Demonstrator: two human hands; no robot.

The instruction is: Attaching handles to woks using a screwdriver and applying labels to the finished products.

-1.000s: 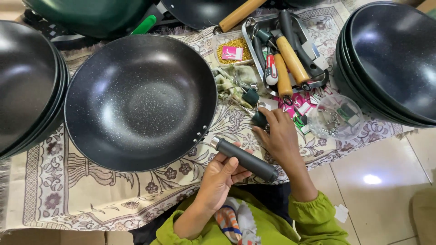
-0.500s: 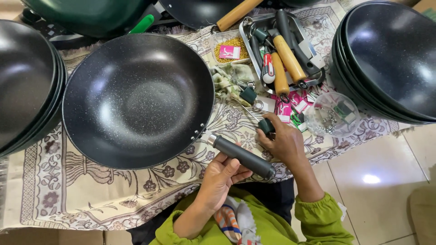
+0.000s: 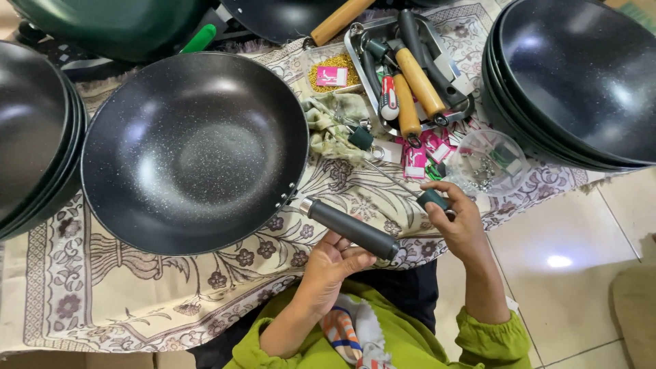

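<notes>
Black speckled wok [image 3: 195,150] on patterned cloth [image 3: 137,301]; your left hand [image 3: 331,263] grips its dark handle [image 3: 352,229], right hand [image 3: 461,222] pinches a green-handled screwdriver [image 3: 432,199].

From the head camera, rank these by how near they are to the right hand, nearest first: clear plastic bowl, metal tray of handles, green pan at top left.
1. Clear plastic bowl, just above the right hand.
2. Metal tray of handles, farther up, middle of the cloth.
3. Green pan, far top left corner.
</notes>
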